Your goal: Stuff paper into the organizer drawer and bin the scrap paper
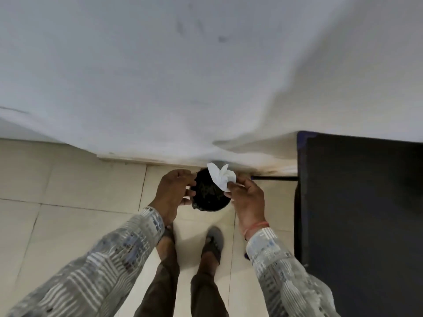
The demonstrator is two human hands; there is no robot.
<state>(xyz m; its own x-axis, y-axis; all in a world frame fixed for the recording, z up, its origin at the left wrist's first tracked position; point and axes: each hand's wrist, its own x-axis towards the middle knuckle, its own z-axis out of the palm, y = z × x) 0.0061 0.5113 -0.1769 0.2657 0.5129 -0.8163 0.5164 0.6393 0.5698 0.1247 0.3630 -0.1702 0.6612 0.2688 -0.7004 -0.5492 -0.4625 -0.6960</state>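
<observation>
A small round bin (209, 195) lined with a black bag stands on the floor against the wall, straight below me. My right hand (248, 200) pinches a crumpled white scrap paper (220, 177) by its lower corner and holds it over the bin's far right rim. On the left of the bin, my left hand (175, 193) has its fingers curled and spread toward the rim; whether it touches the bag cannot be told. The organizer drawer is out of sight.
A dark table (361, 213) fills the right side, its edge close to my right forearm. A white wall (183, 76) rises behind the bin. The floor (68, 191) is pale tile. My feet in sandals (214, 240) stand just short of the bin.
</observation>
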